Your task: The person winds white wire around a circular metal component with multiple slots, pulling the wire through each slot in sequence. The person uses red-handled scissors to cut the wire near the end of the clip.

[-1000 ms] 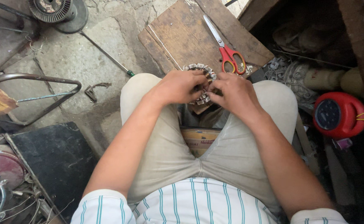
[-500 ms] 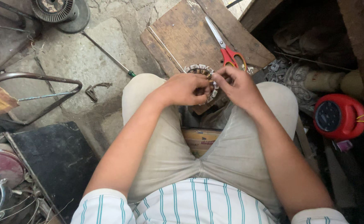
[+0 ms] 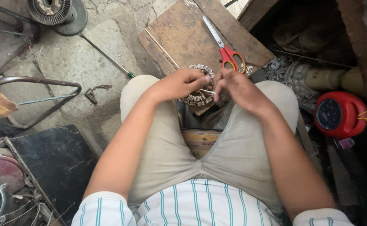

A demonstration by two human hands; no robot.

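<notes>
I sit with my knees apart, and both hands meet above them. My left hand (image 3: 182,83) grips a round metal stator ring (image 3: 196,99) with slotted teeth; most of the ring is hidden under my fingers. My right hand (image 3: 235,88) is closed just right of the ring, pinching a thin pale strip (image 3: 207,91) that points into the ring's teeth. Red-handled scissors (image 3: 225,49) lie on a worn wooden board (image 3: 179,35) just beyond my hands.
A red round device (image 3: 340,114) sits at the right beside pale bottles (image 3: 326,77). A wire spool (image 3: 53,10) and a thin rod (image 3: 106,55) lie on the cracked concrete floor at upper left. A bent metal frame (image 3: 37,81) and a dark panel (image 3: 51,161) are at left.
My hands have stayed over the ring with small finger shifts. My right hand has drawn slightly right, and the thin strip now shows between the hands.
</notes>
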